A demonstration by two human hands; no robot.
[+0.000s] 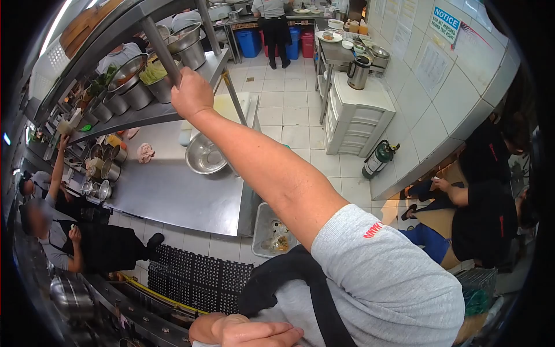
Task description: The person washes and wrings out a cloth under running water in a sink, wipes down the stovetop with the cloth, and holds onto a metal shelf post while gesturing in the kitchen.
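My right hand point(192, 92) is wrapped around an upright metal post point(160, 51) of the steel shelf, its arm stretched far out in front of me. Metal containers with greens and other food stand on the shelf point(130, 122) beside that hand. Below the forearm, a steel mixing bowl point(205, 155) sits on the steel table point(167, 188), near a pale cutting board point(231, 108). Low against my body, my left hand point(260, 332) lies with its fingers stretched out and nothing visible in them.
A grey tub point(261, 246) with scraps stands on the floor by the table, near a black rubber mat point(191, 277). People are at the left, right and back. Along the right wall are a white drawer unit point(361, 113) and a fire extinguisher point(380, 160).
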